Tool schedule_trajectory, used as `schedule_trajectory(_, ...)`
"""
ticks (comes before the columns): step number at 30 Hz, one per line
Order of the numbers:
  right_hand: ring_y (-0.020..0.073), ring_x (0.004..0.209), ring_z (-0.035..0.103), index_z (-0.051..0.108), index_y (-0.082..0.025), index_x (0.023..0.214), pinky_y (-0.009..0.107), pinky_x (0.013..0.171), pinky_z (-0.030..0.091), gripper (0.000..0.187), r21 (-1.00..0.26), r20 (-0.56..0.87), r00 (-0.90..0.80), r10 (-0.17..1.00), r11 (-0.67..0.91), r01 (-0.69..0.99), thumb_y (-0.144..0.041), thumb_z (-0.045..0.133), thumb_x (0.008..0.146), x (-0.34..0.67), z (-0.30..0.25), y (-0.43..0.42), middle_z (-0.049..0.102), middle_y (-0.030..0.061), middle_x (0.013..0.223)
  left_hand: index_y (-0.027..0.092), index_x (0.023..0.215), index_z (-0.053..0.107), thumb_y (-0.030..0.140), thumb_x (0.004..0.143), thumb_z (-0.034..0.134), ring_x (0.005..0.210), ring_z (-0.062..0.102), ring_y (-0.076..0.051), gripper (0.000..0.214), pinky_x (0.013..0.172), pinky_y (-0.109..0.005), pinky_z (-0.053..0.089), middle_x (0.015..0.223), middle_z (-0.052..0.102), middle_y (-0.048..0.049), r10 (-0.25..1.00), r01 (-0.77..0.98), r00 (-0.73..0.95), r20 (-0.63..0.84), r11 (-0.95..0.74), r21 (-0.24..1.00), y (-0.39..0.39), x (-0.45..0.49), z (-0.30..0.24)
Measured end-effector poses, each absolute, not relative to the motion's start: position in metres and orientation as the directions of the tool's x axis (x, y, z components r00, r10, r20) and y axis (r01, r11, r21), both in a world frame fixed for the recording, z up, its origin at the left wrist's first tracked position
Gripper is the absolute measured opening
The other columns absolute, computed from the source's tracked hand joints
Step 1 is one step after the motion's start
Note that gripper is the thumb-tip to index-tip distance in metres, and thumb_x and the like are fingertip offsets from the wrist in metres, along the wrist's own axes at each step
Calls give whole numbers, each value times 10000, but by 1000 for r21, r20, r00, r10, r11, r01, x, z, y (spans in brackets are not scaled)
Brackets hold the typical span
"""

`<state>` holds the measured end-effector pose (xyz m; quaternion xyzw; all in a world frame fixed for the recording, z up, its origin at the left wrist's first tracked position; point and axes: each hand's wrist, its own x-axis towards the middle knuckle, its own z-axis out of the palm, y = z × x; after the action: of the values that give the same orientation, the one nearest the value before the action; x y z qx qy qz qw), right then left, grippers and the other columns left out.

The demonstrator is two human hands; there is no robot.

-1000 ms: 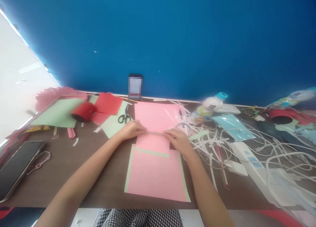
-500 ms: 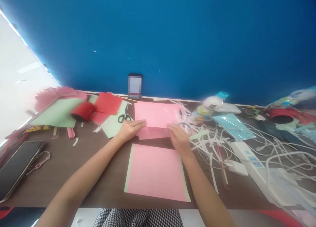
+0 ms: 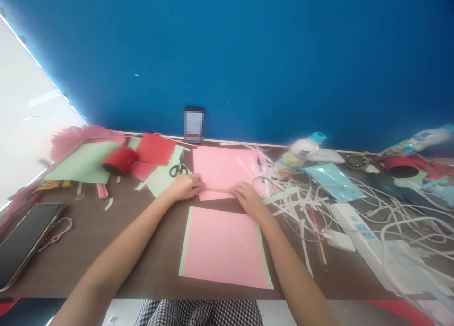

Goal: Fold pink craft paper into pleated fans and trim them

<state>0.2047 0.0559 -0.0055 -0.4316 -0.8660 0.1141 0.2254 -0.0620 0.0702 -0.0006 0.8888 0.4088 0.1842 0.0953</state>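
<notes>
Nearest, checked cloth (image 3: pixel 198 314) shows below the table (image 3: pixel 142 250) edge. Just beyond lies one flat pink sheet (image 3: pixel 223 245) on a pale green sheet (image 3: pixel 183 255), whose margins show at left and right.

Past it, at the table's centre, lies a second, folded pink sheet (image 3: pixel 223 170). The left hand (image 3: pixel 184 186) and the right hand (image 3: pixel 248 197) each pinch one end of its narrow turned-up near edge, fingers curled, knuckles up.

To the left one dark phone (image 3: pixel 24 241) lies face up. To the right is a heap of white paper strips (image 3: pixel 301 205) and one power strip (image 3: pixel 358 224) among white cables.

Farther back on the left are one pair of scissors (image 3: pixel 178 167), one red roll (image 3: pixel 119 159) and red paper (image 3: pixel 155 149). One bottle (image 3: pixel 301 151) with a blue cap lies on its side at the right. At the far right stands one red tub (image 3: pixel 402 167), dark inside; what it holds cannot be told.

A second phone (image 3: pixel 194 124) leans upright against the blue wall (image 3: pixel 248 56).
</notes>
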Motion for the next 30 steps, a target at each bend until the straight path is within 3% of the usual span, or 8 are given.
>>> schedule_trajectory(4,179,818,523,636,-208,875,330,767,417,277,-500,274,-414,868,497,710,-287,371,888,204,-14,60,583,47,797,255,987,653,349,856,410,751,588,-142,292,637,-220,414,866,636,-25,842,716,495,214,-535,448,74,-61,-2)
schedule_trajectory(13,184,790,544,615,-192,808,331,752,422,233,-601,257,-235,937,346,721,-314,420,839,192,-17,64,622,49,810,261,816,691,348,814,451,721,592,-167,255,571,-240,401,850,647,-19,929,806,328,173,-370,461,71,-55,-4)
schedule_trajectory(17,185,763,546,583,-183,890,328,722,429,216,-614,244,-147,959,270,742,-333,453,803,191,-22,66,629,59,850,237,816,667,364,790,479,677,586,-164,228,568,-241,392,774,669,-5,965,810,246,91,-256,527,72,-53,-1)
schedule_trajectory(22,190,755,535,541,-162,963,318,688,423,267,-589,208,-82,975,192,785,-341,444,790,188,-26,68,595,67,814,233,813,620,376,802,437,690,581,-162,233,570,-242,384,787,663,3,978,849,206,18,-188,493,71,-49,4)
schedule_trajectory(30,188,749,517,519,-173,952,318,698,407,232,-559,216,-114,970,218,800,-318,420,801,187,-29,70,578,64,824,205,902,506,366,845,374,725,586,-181,216,576,-252,376,813,642,-26,981,908,191,-15,-171,382,69,-45,4)
